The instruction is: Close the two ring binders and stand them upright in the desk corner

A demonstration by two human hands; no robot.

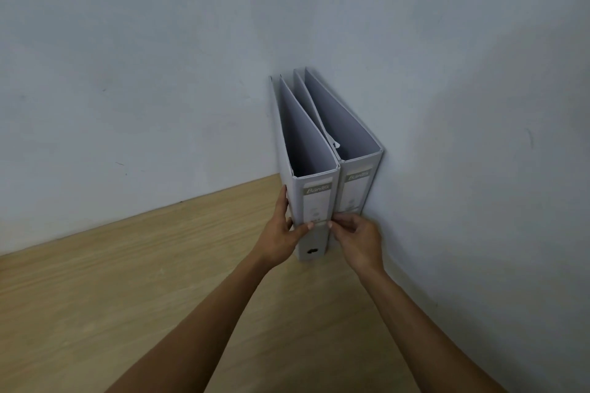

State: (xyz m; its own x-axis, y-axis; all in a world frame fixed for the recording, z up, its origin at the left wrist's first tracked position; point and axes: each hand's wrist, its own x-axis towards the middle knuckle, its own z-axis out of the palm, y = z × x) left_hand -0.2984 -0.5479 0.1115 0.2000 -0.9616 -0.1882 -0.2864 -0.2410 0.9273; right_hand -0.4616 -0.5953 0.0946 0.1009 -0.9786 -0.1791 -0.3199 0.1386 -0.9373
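Two grey ring binders stand upright side by side in the desk corner, spines toward me. The right binder (356, 191) rests against the right wall. The left binder (316, 201) touches it and stands slightly nearer to me. My left hand (281, 233) grips the left binder's left cover, thumb across the spine. My right hand (359, 239) pinches the same spine's right edge with its fingertips, where the two binders meet. Both binders are closed; their tops show pale inner covers.
The wooden desk (143, 281) runs left and toward me. A pale back wall (159, 73) and a right wall (479, 137) meet behind the binders.
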